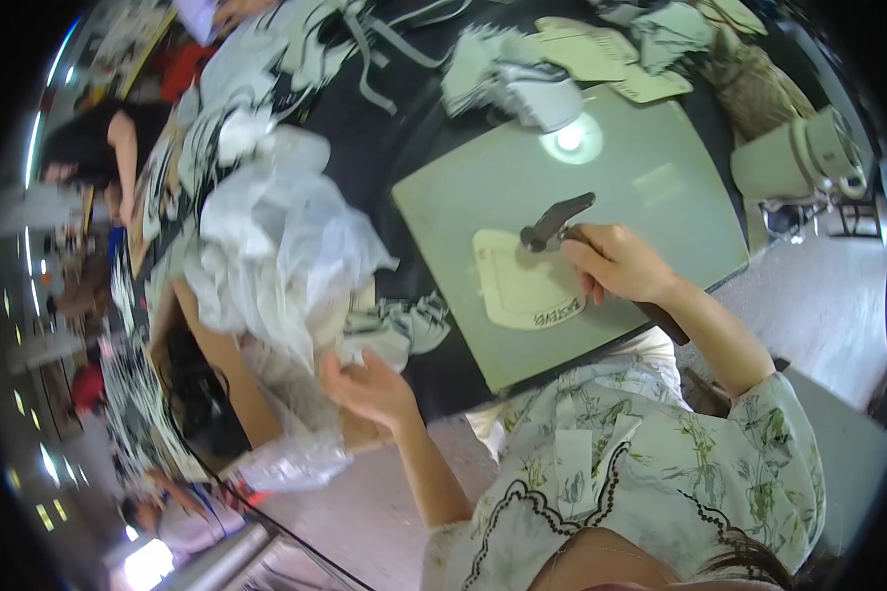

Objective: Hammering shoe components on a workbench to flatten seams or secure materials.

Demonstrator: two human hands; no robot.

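A cream shoe-upper panel [522, 286], flat and shield-shaped with a rounded lower edge, a stitched line traced just inside its outline and a strip of dark printed lettering along its bottom, lies near the middle of a pale green cutting board [650, 187] set on a dark worktable [375, 148]. On the panel's upper right corner rests the dark head of a hammer [557, 222], its handle running down and to the right through the person's right hand [616, 264], whose fingers are curled shut around the handle at the panel's right edge. The left hand [370, 389] is off the board, below and to the left of the panel, raised with palm up and fingers spread loose, holding nothing, just beside a heap of crumpled clear plastic bags [276, 246] spilling out of a brown cardboard box [227, 384]. Above the panel, at the board's far edge, a bright lamp spot [570, 138] glares beside a stack of white cut pieces [508, 74], and more cream-coloured pieces [601, 54] lie beyond. To the panel's right, past the board's edge, stands a pale machine [798, 153]. The person wears a floral short-sleeved blouse [650, 463].
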